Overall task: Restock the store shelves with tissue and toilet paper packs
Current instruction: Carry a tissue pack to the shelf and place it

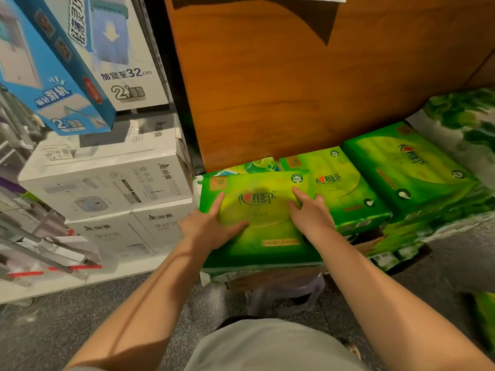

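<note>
The green tissue pack (257,210) under my fingers reads 心相印 and "100%". Left of it, the white box (126,62) says 加宽至32cm, and a price tag (57,153) shows 175.00.

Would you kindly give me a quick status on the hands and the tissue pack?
Left hand, right hand flat on green plastic-wrapped tissue pack. Pack atop stack beside second green pack. Nothing blocking.

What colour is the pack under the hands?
Bright green with a yellow-green oval, the pack in the head view.
</note>
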